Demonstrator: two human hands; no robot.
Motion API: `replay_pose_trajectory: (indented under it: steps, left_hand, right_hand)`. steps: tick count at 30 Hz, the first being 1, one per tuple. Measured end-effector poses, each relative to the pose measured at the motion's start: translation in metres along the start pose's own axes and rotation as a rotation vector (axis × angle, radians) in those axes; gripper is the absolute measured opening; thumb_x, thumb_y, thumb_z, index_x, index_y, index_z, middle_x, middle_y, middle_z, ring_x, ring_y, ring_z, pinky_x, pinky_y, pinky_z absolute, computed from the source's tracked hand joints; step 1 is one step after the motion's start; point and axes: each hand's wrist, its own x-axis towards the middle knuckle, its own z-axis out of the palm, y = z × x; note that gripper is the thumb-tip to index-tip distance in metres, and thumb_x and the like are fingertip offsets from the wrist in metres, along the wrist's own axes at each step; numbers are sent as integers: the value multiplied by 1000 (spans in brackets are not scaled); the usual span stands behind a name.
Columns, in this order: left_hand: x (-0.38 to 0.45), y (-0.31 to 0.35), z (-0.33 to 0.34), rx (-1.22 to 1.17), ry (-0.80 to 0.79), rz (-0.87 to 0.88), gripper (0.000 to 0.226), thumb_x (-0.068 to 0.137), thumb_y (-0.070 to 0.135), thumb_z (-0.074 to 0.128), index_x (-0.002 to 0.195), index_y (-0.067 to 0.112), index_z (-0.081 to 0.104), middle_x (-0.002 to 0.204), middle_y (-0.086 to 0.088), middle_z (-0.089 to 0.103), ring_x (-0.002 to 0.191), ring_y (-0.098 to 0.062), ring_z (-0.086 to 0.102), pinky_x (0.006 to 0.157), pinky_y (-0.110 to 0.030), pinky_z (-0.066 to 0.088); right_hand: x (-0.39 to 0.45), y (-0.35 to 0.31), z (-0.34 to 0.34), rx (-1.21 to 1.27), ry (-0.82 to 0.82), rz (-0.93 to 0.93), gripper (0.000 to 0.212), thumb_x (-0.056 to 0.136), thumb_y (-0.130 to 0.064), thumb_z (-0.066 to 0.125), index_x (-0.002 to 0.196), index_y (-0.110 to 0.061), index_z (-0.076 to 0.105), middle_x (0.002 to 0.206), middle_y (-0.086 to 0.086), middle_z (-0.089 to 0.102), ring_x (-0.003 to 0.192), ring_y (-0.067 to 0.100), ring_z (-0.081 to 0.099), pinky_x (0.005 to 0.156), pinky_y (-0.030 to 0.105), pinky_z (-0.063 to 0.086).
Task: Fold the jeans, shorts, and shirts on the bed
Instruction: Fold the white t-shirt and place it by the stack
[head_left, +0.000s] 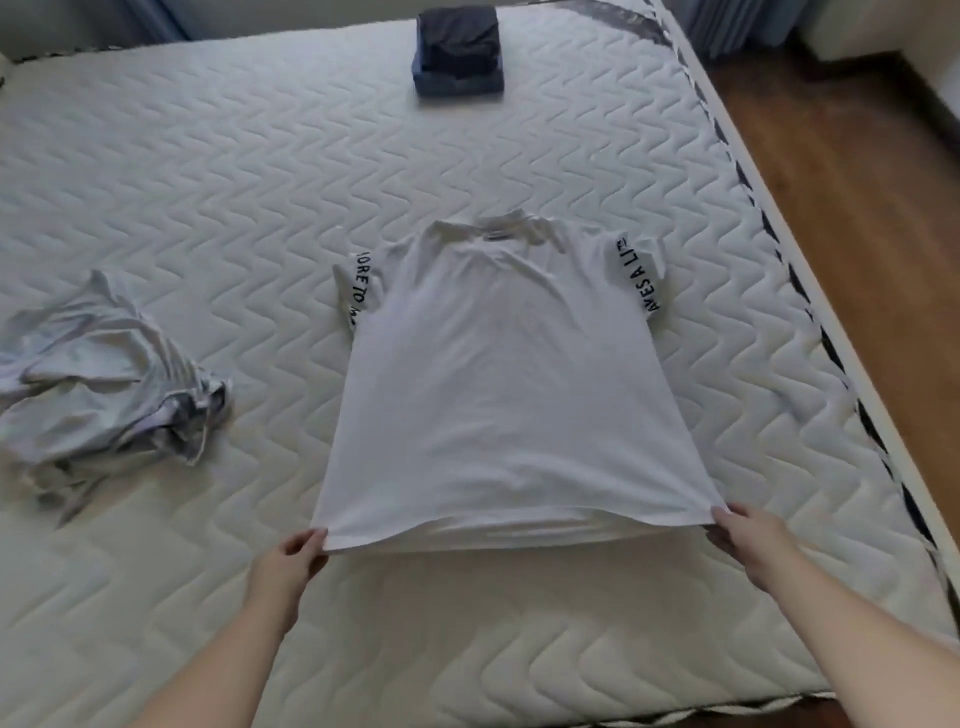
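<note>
Your left hand and right hand each pinch a hem corner of one white shirt, spread flat mid-bed. Done: one dark folded stack, item count unreadable. Left: this shirt and one crumpled pale heap.

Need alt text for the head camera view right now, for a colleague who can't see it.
Both hands, left hand and right hand, grip the bottom hem corners of a white T-shirt spread flat on a quilted mattress. A crumpled grey garment lies to the left; a folded dark stack sits at the far edge.
</note>
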Motion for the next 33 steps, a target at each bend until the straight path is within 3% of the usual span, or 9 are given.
replay_pose_trajectory:
  steps: [4, 7, 10, 14, 18, 20, 22, 26, 33]
  left_hand:
    - [-10, -41, -14, 62, 77, 10, 15, 94, -1, 58, 110, -3, 56, 101, -23, 56, 74, -25, 57, 51, -13, 54]
    - [-17, -76, -29, 109, 110, -48, 25, 96, 0, 56, 121, -3, 50, 107, -22, 54, 85, -33, 58, 49, -14, 54]
    - [-24, -105, -37, 166, 94, -147, 19, 99, 4, 52, 116, -3, 53, 107, -20, 56, 74, -26, 58, 47, -14, 53]
    - [-31, -140, -46, 243, 82, -226, 17, 98, 10, 56, 113, 3, 55, 108, -17, 59, 85, -28, 62, 63, -30, 52]
    - [-38, -175, -57, 442, 44, -257, 23, 94, 16, 65, 111, 1, 63, 88, -15, 59, 68, -21, 51, 60, -28, 41]
    - [-40, -189, -61, 523, 33, -249, 26, 92, 16, 67, 109, -2, 65, 76, -13, 56, 65, -23, 47, 63, -30, 39]
    - [-44, -198, -63, 583, 39, -236, 26, 90, 17, 69, 105, -4, 66, 73, -14, 59, 70, -26, 51, 70, -35, 42]
    - [-52, -209, -60, 715, 31, -211, 23, 89, 18, 71, 98, -4, 69, 81, -23, 66, 81, -37, 62, 80, -43, 50]
    - [-56, -213, -48, 862, -1, -235, 20, 92, 17, 67, 96, -2, 67, 96, -25, 68, 94, -40, 62, 84, -41, 48]
  right_hand:
    - [0, 52, -17, -5, 72, 101, 30, 102, -5, 46, 129, 6, 52, 85, 6, 57, 56, 11, 64, 48, 20, 52]
    - [2, 87, -31, -63, 108, 156, 20, 101, -8, 49, 117, 0, 59, 88, 9, 59, 55, 11, 64, 54, 24, 48]
    - [3, 116, -42, -172, 113, 187, 26, 101, -12, 51, 124, -1, 58, 88, 5, 56, 65, 13, 57, 62, 29, 40]
    - [4, 146, -56, -343, 146, 175, 35, 97, -16, 60, 128, 1, 58, 85, 8, 52, 75, 24, 46, 77, 34, 36]
    - [2, 164, -66, -505, 167, 134, 36, 93, -12, 64, 123, 8, 62, 95, 20, 59, 96, 31, 52, 85, 35, 38]
    - [0, 171, -67, -568, 186, 132, 35, 93, -13, 66, 121, 6, 63, 115, 26, 64, 111, 39, 56, 91, 37, 40]
    - [-4, 175, -69, -643, 203, 136, 35, 91, -17, 68, 120, 2, 66, 119, 24, 65, 111, 39, 58, 82, 32, 40]
    - [-8, 181, -72, -741, 217, 153, 31, 91, -22, 70, 115, -3, 70, 115, 22, 68, 109, 39, 59, 83, 34, 42]
    - [-8, 181, -67, -901, 160, 209, 32, 96, -30, 61, 118, -9, 69, 122, 19, 65, 115, 36, 58, 91, 34, 45]
